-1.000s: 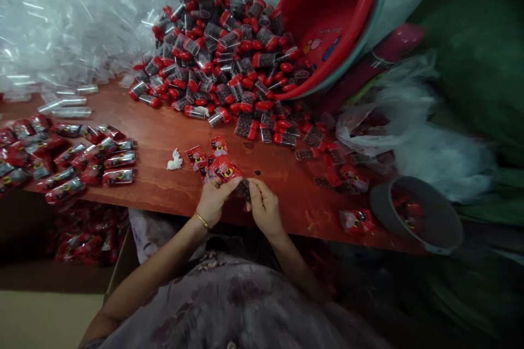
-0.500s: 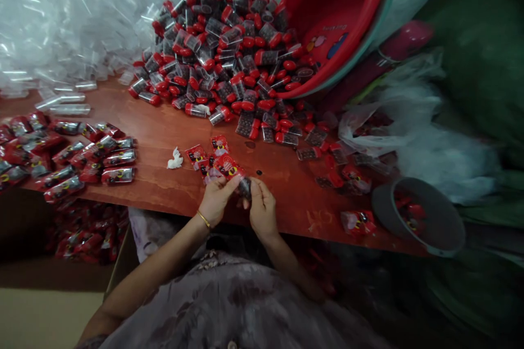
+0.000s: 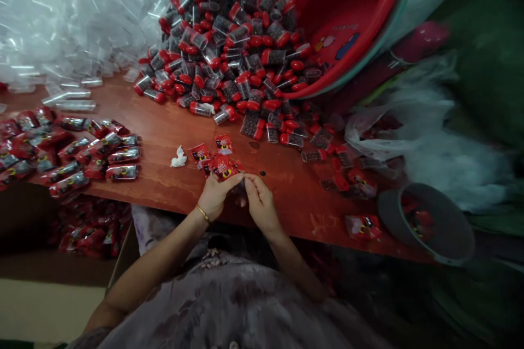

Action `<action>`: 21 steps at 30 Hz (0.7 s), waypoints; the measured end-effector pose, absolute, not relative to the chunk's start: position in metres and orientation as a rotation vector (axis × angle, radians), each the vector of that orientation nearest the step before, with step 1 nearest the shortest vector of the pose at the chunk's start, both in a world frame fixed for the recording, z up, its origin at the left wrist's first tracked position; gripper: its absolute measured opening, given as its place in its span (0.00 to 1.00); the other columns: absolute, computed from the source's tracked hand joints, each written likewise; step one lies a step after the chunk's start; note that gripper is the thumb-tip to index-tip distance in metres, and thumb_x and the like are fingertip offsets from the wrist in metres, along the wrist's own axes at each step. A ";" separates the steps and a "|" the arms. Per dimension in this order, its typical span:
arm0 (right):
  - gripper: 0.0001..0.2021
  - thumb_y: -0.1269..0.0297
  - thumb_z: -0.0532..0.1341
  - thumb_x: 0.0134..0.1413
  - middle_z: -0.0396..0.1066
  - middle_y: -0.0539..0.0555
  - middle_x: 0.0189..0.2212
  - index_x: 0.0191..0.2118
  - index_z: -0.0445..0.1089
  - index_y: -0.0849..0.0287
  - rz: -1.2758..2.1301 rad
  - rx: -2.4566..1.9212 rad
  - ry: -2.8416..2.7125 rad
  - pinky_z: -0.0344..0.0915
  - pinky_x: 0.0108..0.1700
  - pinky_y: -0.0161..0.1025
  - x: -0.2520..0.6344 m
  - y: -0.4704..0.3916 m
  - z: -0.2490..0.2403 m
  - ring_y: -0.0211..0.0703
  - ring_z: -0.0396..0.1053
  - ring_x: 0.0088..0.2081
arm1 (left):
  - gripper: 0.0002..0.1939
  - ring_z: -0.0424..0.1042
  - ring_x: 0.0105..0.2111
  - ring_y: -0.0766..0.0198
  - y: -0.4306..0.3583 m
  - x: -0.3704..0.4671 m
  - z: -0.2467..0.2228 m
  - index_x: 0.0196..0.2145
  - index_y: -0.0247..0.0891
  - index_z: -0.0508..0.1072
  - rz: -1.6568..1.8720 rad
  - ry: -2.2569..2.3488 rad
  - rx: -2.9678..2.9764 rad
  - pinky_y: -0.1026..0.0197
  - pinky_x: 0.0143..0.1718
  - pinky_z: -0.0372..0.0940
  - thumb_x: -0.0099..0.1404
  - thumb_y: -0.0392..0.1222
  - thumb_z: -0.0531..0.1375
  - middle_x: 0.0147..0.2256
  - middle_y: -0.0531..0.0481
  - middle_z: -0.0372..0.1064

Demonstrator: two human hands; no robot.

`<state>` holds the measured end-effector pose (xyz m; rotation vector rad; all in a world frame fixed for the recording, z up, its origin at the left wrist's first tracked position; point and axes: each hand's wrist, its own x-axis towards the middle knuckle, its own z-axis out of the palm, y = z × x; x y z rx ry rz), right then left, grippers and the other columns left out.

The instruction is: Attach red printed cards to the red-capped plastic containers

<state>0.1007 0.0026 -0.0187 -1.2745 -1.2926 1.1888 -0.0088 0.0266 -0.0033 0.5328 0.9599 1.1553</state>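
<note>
Near the table's front edge my left hand point(image 3: 213, 197) and my right hand point(image 3: 262, 206) meet, thumbs and fingertips together. Between them they grip a small tube with dark contents point(image 3: 238, 187), mostly hidden by the fingers. Right behind my left fingers lie several flat red printed packets point(image 3: 223, 166), and some overlap. A crumpled white scrap point(image 3: 179, 157) is to their left. Beyond the hands rises a big heap of clear, red-capped tubes holding dark beads point(image 3: 245, 79).
Filled red packets point(image 3: 96, 155) lie in rows on the left, with more in a box point(image 3: 92, 229) below. Clear empty tubes point(image 3: 73, 98) pile up behind. A red basin point(image 3: 395, 5) leans at the back right. A grey bowl point(image 3: 464, 234) sits at the right edge.
The fingertips of both hands have drawn together over the tube, which shows less now. The red packet at my left fingers no longer reaches up to the tube. The view has shifted slightly.
</note>
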 end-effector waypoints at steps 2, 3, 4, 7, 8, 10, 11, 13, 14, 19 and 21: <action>0.13 0.54 0.52 0.60 0.71 0.49 0.27 0.43 0.65 0.56 1.289 -1.190 -1.258 0.65 0.27 0.34 0.102 0.000 -0.018 0.34 0.67 0.21 | 0.16 0.63 0.20 0.70 0.028 -0.012 -0.001 0.27 0.32 0.75 1.143 0.964 0.520 0.67 0.18 0.58 0.44 0.46 0.70 0.23 0.51 0.69; 0.13 0.54 0.53 0.59 0.72 0.49 0.29 0.43 0.65 0.56 1.306 -1.175 -1.259 0.66 0.29 0.35 0.103 -0.001 -0.018 0.34 0.68 0.22 | 0.17 0.63 0.20 0.71 0.028 -0.012 -0.001 0.28 0.31 0.75 1.139 0.969 0.502 0.67 0.18 0.57 0.44 0.47 0.70 0.23 0.51 0.69; 0.12 0.55 0.53 0.58 0.73 0.49 0.29 0.42 0.65 0.56 1.302 -1.181 -1.265 0.67 0.30 0.35 0.104 -0.003 -0.018 0.34 0.68 0.22 | 0.18 0.62 0.19 0.72 0.028 -0.012 -0.002 0.28 0.31 0.75 1.130 0.969 0.484 0.67 0.18 0.57 0.43 0.48 0.70 0.23 0.51 0.68; 0.12 0.54 0.56 0.56 0.73 0.49 0.25 0.38 0.66 0.57 1.253 -1.254 -1.266 0.65 0.26 0.34 0.107 -0.003 -0.020 0.34 0.67 0.20 | 0.19 0.60 0.18 0.73 0.024 -0.010 -0.005 0.27 0.32 0.73 1.107 0.945 0.468 0.68 0.17 0.56 0.44 0.49 0.70 0.20 0.54 0.65; 0.12 0.53 0.57 0.55 0.72 0.48 0.23 0.36 0.66 0.57 1.256 -1.267 -1.255 0.65 0.25 0.33 0.107 -0.001 -0.021 0.34 0.67 0.19 | 0.18 0.60 0.17 0.73 0.022 -0.010 -0.006 0.25 0.32 0.72 1.100 0.934 0.471 0.68 0.17 0.56 0.44 0.49 0.70 0.19 0.55 0.64; 0.14 0.51 0.61 0.49 0.68 0.45 0.17 0.30 0.64 0.57 1.305 -1.274 -1.224 0.62 0.21 0.32 0.107 0.006 -0.025 0.34 0.64 0.16 | 0.18 0.62 0.18 0.72 0.018 -0.010 -0.006 0.24 0.33 0.71 1.061 0.896 0.471 0.67 0.18 0.58 0.45 0.50 0.70 0.19 0.55 0.64; 0.16 0.49 0.63 0.46 0.65 0.44 0.15 0.26 0.62 0.56 1.327 -1.271 -1.219 0.60 0.19 0.31 0.107 0.010 -0.027 0.33 0.62 0.15 | 0.19 0.64 0.19 0.71 0.017 -0.011 -0.005 0.25 0.33 0.72 1.024 0.876 0.461 0.67 0.21 0.61 0.45 0.51 0.70 0.21 0.54 0.66; 0.21 0.46 0.66 0.38 0.61 0.42 0.12 0.20 0.58 0.56 1.300 -1.271 -1.261 0.55 0.17 0.30 0.105 0.018 -0.031 0.31 0.58 0.13 | 0.20 0.69 0.24 0.68 0.015 -0.016 -0.003 0.28 0.33 0.74 0.941 0.855 0.421 0.64 0.28 0.66 0.44 0.51 0.70 0.25 0.51 0.71; 0.23 0.45 0.67 0.35 0.60 0.42 0.12 0.18 0.57 0.56 1.244 -1.282 -1.323 0.53 0.16 0.29 0.104 0.022 -0.033 0.30 0.56 0.13 | 0.21 0.70 0.26 0.67 0.014 -0.019 -0.003 0.30 0.34 0.74 0.907 0.864 0.393 0.63 0.31 0.67 0.43 0.51 0.70 0.27 0.50 0.72; 0.19 0.45 0.63 0.44 0.67 0.48 0.19 0.24 0.67 0.57 0.649 -1.405 -1.855 0.60 0.29 0.35 0.111 0.054 -0.025 0.37 0.63 0.24 | 0.17 0.74 0.27 0.62 0.024 -0.052 -0.004 0.31 0.35 0.75 0.782 0.973 0.319 0.60 0.34 0.68 0.46 0.49 0.70 0.28 0.46 0.75; 0.17 0.49 0.55 0.56 0.73 0.55 0.30 0.33 0.70 0.57 0.358 -1.499 -1.935 0.63 0.39 0.40 0.124 0.079 -0.022 0.45 0.67 0.35 | 0.11 0.75 0.27 0.62 0.036 -0.079 -0.001 0.29 0.36 0.75 0.878 1.027 0.289 0.61 0.33 0.69 0.51 0.45 0.68 0.27 0.46 0.75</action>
